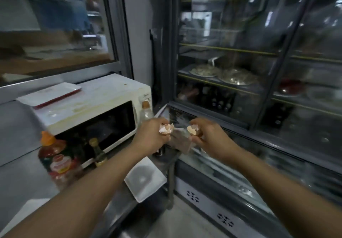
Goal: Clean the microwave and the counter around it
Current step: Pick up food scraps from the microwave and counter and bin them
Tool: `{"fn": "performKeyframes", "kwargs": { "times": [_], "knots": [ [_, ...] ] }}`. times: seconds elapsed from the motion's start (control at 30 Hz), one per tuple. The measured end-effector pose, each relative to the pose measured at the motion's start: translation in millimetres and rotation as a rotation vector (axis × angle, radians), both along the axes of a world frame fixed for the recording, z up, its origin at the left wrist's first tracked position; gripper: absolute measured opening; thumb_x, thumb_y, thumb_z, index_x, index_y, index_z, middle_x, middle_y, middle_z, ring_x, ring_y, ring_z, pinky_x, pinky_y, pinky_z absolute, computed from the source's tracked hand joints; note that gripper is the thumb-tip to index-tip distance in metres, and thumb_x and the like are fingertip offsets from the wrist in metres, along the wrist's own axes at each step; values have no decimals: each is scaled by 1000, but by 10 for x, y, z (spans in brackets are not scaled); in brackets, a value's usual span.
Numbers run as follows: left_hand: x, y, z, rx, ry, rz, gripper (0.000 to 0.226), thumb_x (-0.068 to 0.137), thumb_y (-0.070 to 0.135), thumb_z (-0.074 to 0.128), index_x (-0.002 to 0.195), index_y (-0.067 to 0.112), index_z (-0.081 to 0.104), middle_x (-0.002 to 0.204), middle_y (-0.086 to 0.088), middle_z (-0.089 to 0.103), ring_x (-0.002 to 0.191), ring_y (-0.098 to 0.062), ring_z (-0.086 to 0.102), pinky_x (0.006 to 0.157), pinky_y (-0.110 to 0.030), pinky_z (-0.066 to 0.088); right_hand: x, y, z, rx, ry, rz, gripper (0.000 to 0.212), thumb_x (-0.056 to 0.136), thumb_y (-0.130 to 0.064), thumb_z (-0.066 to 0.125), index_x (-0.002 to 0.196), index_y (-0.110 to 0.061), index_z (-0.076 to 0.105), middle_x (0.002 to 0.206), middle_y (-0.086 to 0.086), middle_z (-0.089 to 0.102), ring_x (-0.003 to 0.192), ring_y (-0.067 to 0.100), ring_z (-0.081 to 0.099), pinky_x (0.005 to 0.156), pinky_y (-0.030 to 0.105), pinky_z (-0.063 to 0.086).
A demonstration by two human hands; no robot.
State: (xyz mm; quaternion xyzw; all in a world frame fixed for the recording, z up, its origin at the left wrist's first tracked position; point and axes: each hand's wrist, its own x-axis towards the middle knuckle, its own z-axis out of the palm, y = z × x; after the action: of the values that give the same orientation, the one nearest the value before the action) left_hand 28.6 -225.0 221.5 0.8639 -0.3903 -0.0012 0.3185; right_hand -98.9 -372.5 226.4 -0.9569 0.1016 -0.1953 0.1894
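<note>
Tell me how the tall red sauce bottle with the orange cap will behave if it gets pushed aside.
The sauce bottle stands tall and narrow, so it probably tips rather than slides. It looks largely full, so likely heavy. The dark bottle stands close beside it and might get knocked.

Head view, looking down, close over microwave [88, 106], hands [151, 136]
</note>
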Motion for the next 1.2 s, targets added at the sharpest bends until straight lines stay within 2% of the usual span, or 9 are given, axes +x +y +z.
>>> {"fn": "performKeyframes", "kwargs": {
  "times": [0.23, 0.4, 0.53, 0.6, 0.7, 0.87, 0.97, 1.07, 1.2],
  "knots": [
    [-939, -730, -65, 8, 0, -275, 45, 75, 21, 75, 118, 20, 62, 115, -4, 65, 103, -21, 59, 77, -21, 40, -1339, -304, -26, -1, 20, -274, 37, 87, -24, 65, 119, -10, 53, 114, 8, 58, 96, 21, 55, 75, 22, 37],
    [-1873, -1171, -24, 19, -33, -425, 42, 76, 25, 73, 116, 25, 61, 115, 1, 65, 105, -19, 56, 74, -22, 34, -2424, -447, -53, 22, 4, -445, 40, 87, -24, 65, 122, -11, 52, 114, 8, 58, 94, 18, 55, 70, 16, 29],
    [-2823, -1363, -31, 12, 21, -568, 43, 76, 22, 74, 117, 26, 60, 115, 0, 63, 90, -16, 58, 73, -23, 39, -3425, -444, -64, 20, -20, -554, 38, 86, -25, 65, 119, -12, 52, 113, 6, 58, 87, 15, 52, 70, 19, 33],
    [-3352, -1429, -46, 19, 12, -640, 43, 77, 21, 73, 118, 25, 60, 116, 0, 63, 93, -17, 58, 75, -24, 40, -3961, -397, -71, 12, -18, -606, 36, 86, -24, 65, 117, -10, 54, 112, 6, 59, 92, 18, 56, 74, 24, 40],
    [-4167, -1479, -83, 32, 30, -743, 41, 76, 22, 74, 115, 25, 61, 115, 1, 64, 99, -17, 57, 78, -23, 39, -4788, -282, -82, 18, -10, -687, 34, 86, -21, 66, 114, -6, 55, 107, 9, 61, 94, 22, 57, 78, 30, 44],
    [-5497, -1578, -162, 33, 61, -902, 43, 75, 23, 75, 116, 25, 62, 114, 0, 65, 106, -19, 58, 85, -27, 45, -6140, -70, -146, -3, 33, -876, 43, 86, -25, 66, 123, -10, 52, 113, 8, 60, 96, 21, 56, 69, 20, 29],
    [-6253, -1631, -216, 54, 64, -1020, 45, 75, 24, 77, 117, 26, 61, 117, 2, 63, 108, -17, 56, 84, -24, 40, -6890, 63, -168, 37, 38, -988, 42, 86, -27, 66, 123, -13, 52, 115, 6, 60, 96, 16, 55, 79, 26, 42],
    [-6949, -1715, -216, 54, 24, -1145, 42, 75, 22, 75, 115, 25, 62, 114, 2, 65, 106, -16, 56, 83, -24, 41, -7570, 162, -186, 43, 9, -1116, 41, 86, -27, 65, 123, -16, 52, 115, 2, 59, 87, 8, 49, 74, 21, 39],
    [-7779, -1885, -203, 66, -16, -1279, 42, 74, 21, 75, 114, 23, 62, 111, 2, 65, 101, -17, 58, 84, -29, 46, -8361, 237, -255, 54, -3, -1274, 39, 86, -28, 64, 122, -16, 53, 115, 3, 59, 86, 9, 49, 74, 21, 39]
  ]
}}
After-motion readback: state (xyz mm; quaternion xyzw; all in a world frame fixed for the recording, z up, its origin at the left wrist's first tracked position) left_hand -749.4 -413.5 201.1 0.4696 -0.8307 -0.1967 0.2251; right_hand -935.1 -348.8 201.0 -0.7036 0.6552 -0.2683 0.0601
